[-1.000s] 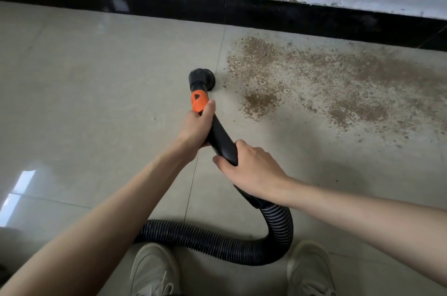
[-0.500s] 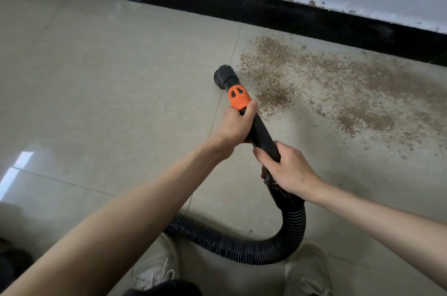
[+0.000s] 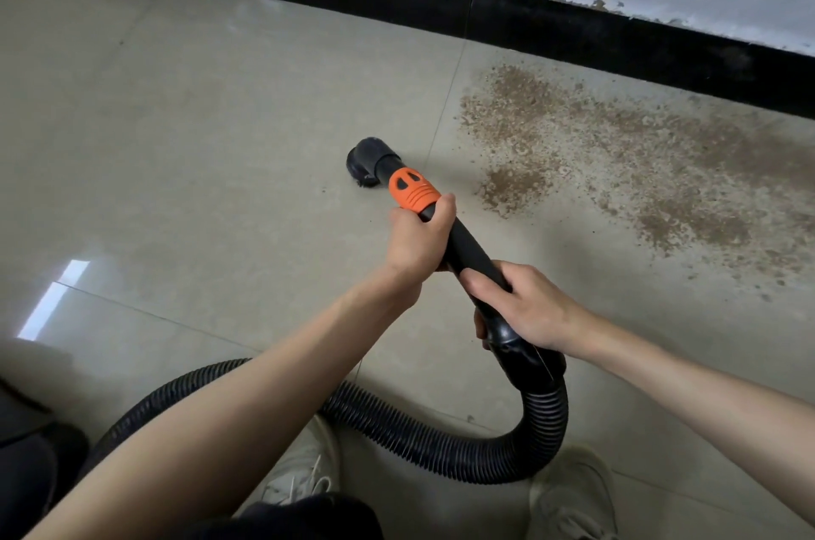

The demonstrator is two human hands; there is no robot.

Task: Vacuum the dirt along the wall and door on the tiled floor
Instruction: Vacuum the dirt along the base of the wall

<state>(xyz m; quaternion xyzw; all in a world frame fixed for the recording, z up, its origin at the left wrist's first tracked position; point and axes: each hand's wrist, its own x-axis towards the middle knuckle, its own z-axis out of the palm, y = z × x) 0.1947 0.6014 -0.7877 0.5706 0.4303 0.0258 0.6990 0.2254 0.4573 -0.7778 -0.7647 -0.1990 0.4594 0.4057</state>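
- Left hand (image 3: 418, 240) wrapped around the vacuum wand (image 3: 467, 250) just below its orange collar (image 3: 413, 189), likely for steering.
- Right hand (image 3: 522, 305) grips lower, near the hose cuff (image 3: 527, 356), probably bearing the weight.
- Brush nozzle (image 3: 369, 162) sits on clean tile, left of the dirt (image 3: 626, 160).
- Dirt spreads along the black baseboard (image 3: 573, 32).

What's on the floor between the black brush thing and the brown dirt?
In the head view, only bare tile with one grout line lies between the brush nozzle and the dirt patch.
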